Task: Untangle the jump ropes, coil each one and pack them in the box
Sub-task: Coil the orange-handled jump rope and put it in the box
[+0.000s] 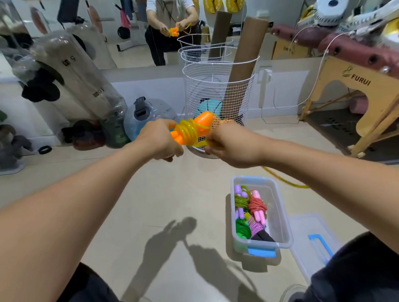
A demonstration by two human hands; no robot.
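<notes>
My left hand (159, 140) grips the orange handles (203, 121) of a jump rope, held out in front of me above the floor. Its yellow cord (191, 130) is wound in several loops around the handles. My right hand (228, 145) pinches the yellow cord just right of the coil; a loose length of the cord (286, 180) trails down under my right forearm. On the floor to the lower right stands a clear plastic box (282, 218) holding several coiled ropes: green, red with pink handles, purple and dark-handled ones.
The box's lid (316, 241) with a blue handle lies on the floor right of the box. A white wire basket (218, 91) with cardboard tubes stands behind my hands. A wooden massage table (363, 89) is at right, bagged gear at left, a mirror on the wall.
</notes>
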